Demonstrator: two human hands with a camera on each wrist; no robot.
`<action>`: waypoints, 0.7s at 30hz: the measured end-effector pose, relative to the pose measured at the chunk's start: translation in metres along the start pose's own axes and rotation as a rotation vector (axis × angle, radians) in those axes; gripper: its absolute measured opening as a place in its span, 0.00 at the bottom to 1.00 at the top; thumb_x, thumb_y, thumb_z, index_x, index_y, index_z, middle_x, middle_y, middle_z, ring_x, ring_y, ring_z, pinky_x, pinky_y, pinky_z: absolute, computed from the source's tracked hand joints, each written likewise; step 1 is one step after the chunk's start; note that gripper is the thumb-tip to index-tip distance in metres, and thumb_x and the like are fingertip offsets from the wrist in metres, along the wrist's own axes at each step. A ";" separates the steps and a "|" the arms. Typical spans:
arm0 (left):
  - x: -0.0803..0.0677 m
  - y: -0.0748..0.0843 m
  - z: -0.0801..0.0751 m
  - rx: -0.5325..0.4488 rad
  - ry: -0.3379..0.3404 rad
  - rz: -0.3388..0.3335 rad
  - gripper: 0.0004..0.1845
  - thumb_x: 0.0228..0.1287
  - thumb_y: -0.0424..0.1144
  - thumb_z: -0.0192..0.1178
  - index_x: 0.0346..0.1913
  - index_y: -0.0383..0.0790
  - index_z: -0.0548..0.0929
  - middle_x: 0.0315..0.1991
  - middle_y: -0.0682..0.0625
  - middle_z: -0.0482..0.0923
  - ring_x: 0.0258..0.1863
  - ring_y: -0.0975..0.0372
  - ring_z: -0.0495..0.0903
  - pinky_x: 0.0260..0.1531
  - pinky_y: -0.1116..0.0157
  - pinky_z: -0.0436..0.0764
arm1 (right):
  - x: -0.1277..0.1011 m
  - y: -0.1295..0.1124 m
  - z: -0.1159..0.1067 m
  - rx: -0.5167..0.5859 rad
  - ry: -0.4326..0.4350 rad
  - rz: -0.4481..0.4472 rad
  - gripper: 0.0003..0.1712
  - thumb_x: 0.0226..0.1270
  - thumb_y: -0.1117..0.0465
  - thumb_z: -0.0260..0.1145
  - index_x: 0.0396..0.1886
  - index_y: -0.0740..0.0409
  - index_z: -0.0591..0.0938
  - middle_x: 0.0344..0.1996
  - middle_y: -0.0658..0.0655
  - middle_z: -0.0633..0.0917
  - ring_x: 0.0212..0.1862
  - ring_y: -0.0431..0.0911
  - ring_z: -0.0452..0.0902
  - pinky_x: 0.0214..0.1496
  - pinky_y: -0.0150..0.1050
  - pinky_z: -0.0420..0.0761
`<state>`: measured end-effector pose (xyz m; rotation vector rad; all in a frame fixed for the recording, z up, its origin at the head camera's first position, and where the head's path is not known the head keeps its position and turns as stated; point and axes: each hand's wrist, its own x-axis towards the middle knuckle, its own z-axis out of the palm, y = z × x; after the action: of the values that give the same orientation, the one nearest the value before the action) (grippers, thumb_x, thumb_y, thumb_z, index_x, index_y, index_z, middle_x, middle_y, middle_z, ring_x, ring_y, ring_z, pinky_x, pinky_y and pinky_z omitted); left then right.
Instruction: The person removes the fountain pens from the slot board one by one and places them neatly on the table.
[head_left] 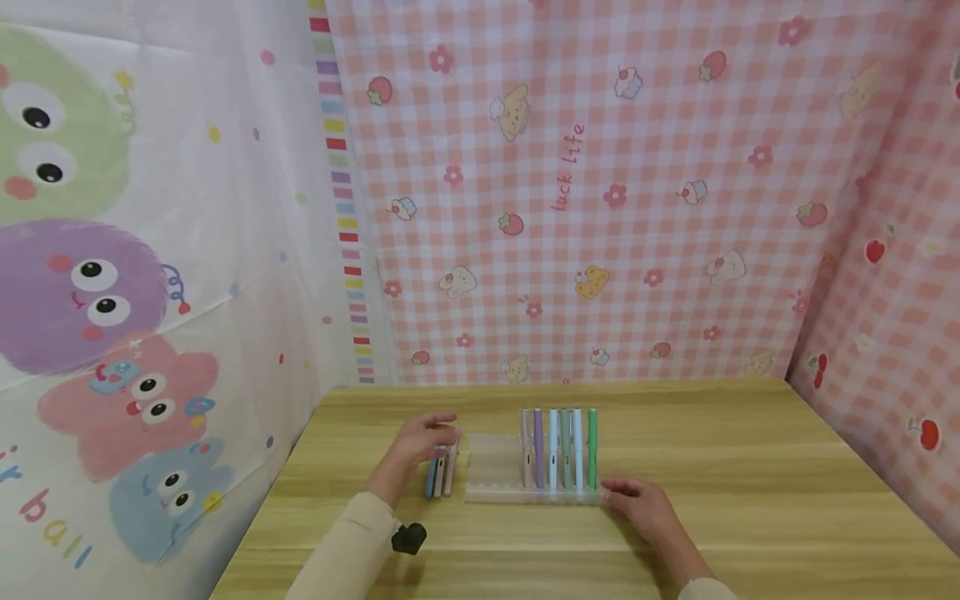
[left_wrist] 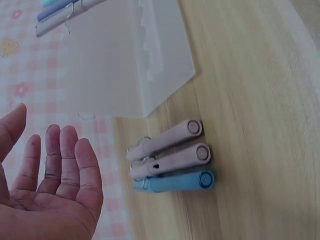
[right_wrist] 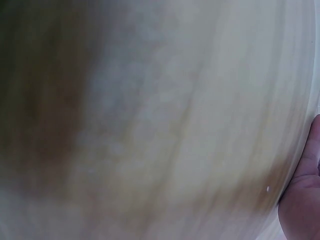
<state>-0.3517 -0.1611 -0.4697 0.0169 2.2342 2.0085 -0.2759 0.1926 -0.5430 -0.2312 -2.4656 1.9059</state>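
Note:
A clear plastic pen rack [head_left: 495, 475] stands on the wooden table [head_left: 750, 500], with several pastel pens [head_left: 558, 446] upright in its right half. Three loose pens [head_left: 441, 475], two pink and one blue, lie side by side just left of the rack; the left wrist view shows the same loose pens [left_wrist: 172, 162] beside the rack [left_wrist: 125, 60]. My left hand [head_left: 423, 437] hovers above them with relaxed, straight fingers [left_wrist: 60, 160] and holds nothing. My right hand [head_left: 637, 500] rests flat on the table at the rack's front right corner. The right wrist view is blurred table with a finger edge [right_wrist: 305, 200].
Patterned cloth walls close in the table: a cartoon sheet on the left [head_left: 112, 292], pink checked fabric at the back [head_left: 585, 192] and right. Bare wood stretches to the right of the rack and along the front edge.

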 end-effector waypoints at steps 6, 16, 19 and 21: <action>-0.002 0.002 0.007 0.003 -0.046 0.013 0.21 0.64 0.28 0.63 0.59 0.26 0.77 0.45 0.40 0.81 0.42 0.55 0.81 0.53 0.47 0.78 | 0.000 -0.002 -0.001 -0.005 -0.001 -0.004 0.13 0.65 0.70 0.66 0.48 0.73 0.83 0.43 0.62 0.86 0.43 0.47 0.81 0.45 0.39 0.82; -0.010 -0.002 0.027 -0.029 -0.092 0.022 0.20 0.66 0.29 0.63 0.59 0.26 0.77 0.49 0.38 0.80 0.45 0.56 0.82 0.54 0.48 0.79 | -0.002 -0.004 -0.001 -0.013 -0.005 -0.022 0.14 0.65 0.70 0.66 0.48 0.74 0.83 0.43 0.63 0.86 0.43 0.47 0.81 0.44 0.39 0.83; -0.011 -0.005 0.034 -0.054 -0.123 0.035 0.20 0.66 0.28 0.63 0.59 0.23 0.75 0.50 0.36 0.79 0.46 0.54 0.82 0.55 0.47 0.78 | -0.002 -0.004 -0.001 -0.019 -0.002 -0.021 0.13 0.65 0.70 0.66 0.48 0.73 0.83 0.43 0.63 0.86 0.42 0.47 0.81 0.43 0.39 0.82; -0.013 -0.007 0.038 -0.061 -0.142 0.040 0.20 0.66 0.28 0.62 0.59 0.22 0.75 0.51 0.35 0.78 0.46 0.54 0.82 0.55 0.47 0.77 | -0.001 -0.004 -0.001 -0.028 -0.001 -0.020 0.13 0.65 0.70 0.66 0.48 0.73 0.84 0.43 0.62 0.86 0.42 0.46 0.81 0.43 0.38 0.82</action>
<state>-0.3345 -0.1255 -0.4796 0.1933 2.1024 2.0256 -0.2747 0.1924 -0.5388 -0.2048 -2.4875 1.8651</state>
